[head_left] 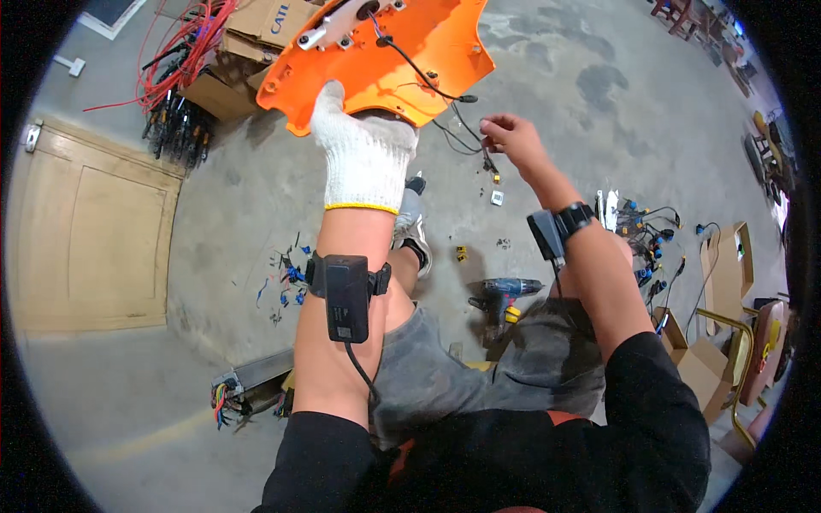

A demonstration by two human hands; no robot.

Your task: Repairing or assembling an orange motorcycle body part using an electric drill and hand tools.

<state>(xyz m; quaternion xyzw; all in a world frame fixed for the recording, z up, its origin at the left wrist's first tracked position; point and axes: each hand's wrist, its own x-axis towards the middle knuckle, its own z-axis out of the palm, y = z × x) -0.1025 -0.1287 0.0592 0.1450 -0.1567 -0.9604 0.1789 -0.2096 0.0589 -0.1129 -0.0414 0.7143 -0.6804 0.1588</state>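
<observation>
My left hand (pixel 363 141), in a white knit glove with a yellow cuff edge, grips the near edge of an orange molded plastic panel (pixel 453 43), thumb on its inner face. The panel is held up and tilted, with a white plate (pixel 329 24) fixed inside it. A black cable (pixel 415 64) with a plug at its end runs out of the panel. More thin black cable (pixel 457 145) hangs below its edge. My bare right hand (pixel 511 141) is beside that cable, fingers curled toward the thumb; whatever is between the fingertips is too small to make out.
A cordless drill (pixel 505 288) lies on the floor between my legs. Small blue connectors (pixel 295 274) are scattered at left, connectors with cables (pixel 654 244) at right. Cardboard boxes (pixel 267 30) and red wire (pixel 201 34) are at far left; an open carton (pixel 705 372) and chair (pixel 761 355) at right.
</observation>
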